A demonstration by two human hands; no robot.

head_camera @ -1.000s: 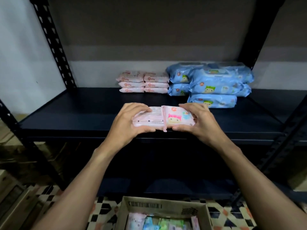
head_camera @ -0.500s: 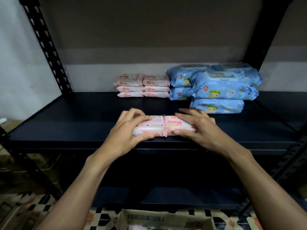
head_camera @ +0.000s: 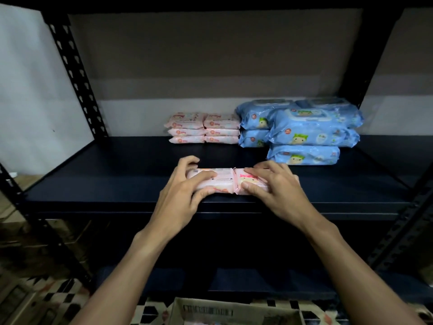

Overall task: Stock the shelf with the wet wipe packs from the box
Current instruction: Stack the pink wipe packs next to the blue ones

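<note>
Head view: my left hand [head_camera: 178,193] and right hand [head_camera: 276,191] each have fingers [head_camera: 201,175] clamped over the top, thumb at the front, of a joined pink pair [head_camera: 222,181]. The pair seems to rest on the shelf [head_camera: 117,174] near its front edge, well in front of the pink stack [head_camera: 203,127] and blue stack [head_camera: 302,130] at the back. I judge the job partway done: those stacks are stocked, this pair wants sliding back, and the box [head_camera: 234,313] below hides what remains. No brand reads, only cartoon faces, blurred print and a barcode on the box flap.
</note>
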